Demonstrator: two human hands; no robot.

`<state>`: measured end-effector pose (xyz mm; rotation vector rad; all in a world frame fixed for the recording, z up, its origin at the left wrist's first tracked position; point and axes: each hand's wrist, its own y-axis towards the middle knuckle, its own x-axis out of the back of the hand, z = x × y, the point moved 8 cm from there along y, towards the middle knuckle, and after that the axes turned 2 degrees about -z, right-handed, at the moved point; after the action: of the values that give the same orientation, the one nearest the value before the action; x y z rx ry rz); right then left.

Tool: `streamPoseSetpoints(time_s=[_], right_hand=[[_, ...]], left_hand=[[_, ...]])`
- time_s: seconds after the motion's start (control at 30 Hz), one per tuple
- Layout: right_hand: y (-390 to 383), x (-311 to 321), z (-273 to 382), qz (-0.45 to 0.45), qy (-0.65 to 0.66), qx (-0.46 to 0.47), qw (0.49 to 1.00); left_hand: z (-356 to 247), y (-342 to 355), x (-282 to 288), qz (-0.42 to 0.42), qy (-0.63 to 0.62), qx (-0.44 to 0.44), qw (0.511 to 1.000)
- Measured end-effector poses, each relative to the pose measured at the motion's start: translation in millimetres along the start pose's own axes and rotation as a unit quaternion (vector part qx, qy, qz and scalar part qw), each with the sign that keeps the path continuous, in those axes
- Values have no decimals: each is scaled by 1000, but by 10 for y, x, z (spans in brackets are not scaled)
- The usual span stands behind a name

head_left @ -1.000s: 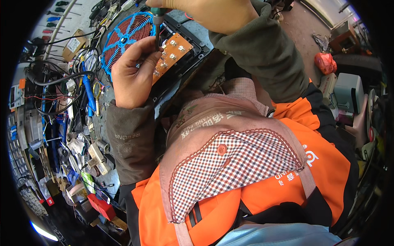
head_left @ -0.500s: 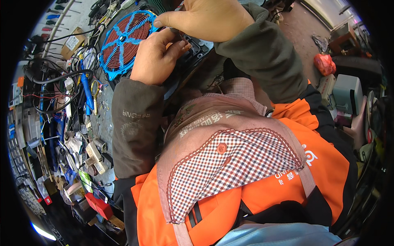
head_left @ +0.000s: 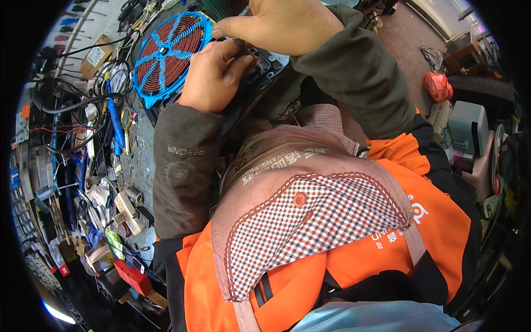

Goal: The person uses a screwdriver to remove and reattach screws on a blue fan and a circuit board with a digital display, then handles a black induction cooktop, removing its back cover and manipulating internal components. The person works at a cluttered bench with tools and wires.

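A flat spiral coil of red-brown windings in a blue spoked frame [head_left: 164, 51] lies tilted on the bench at the upper left. Right beside it my left hand [head_left: 213, 77] is closed, thumb and fingertips pinched together over a dark plastic housing [head_left: 270, 62]. What sits in that pinch is too small to make out. Above it, my right hand [head_left: 287, 26] reaches in from the right, its thumb stretched toward the coil frame's edge. The other fingers of this hand curl out of sight near the top of the picture, so anything they grip is hidden.
Left of the coil lie black cables [head_left: 77, 105], a blue-handled tool [head_left: 116, 119], a small cardboard box [head_left: 96, 57] and a white power strip [head_left: 129, 213]. A red box [head_left: 133, 276] stands lower left. At the right are a grey box-shaped device [head_left: 468, 127] and a red plastic bag [head_left: 437, 87].
Both hands stay almost in place over the housing, with only slight shifts. The coil appears a touch farther left and up.
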<state>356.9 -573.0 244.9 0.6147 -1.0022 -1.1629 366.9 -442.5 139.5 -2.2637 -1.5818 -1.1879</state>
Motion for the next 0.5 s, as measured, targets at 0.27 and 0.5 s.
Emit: streamPoseSetpoints(time_s=[0.27, 0.5], right_hand=[[26, -7, 33, 12, -26, 28, 999], [17, -160, 99, 105, 57, -80, 990]], left_hand=[[-24, 23, 7, -9, 36, -19, 999], [-360, -327, 487, -139, 106, -105, 979]])
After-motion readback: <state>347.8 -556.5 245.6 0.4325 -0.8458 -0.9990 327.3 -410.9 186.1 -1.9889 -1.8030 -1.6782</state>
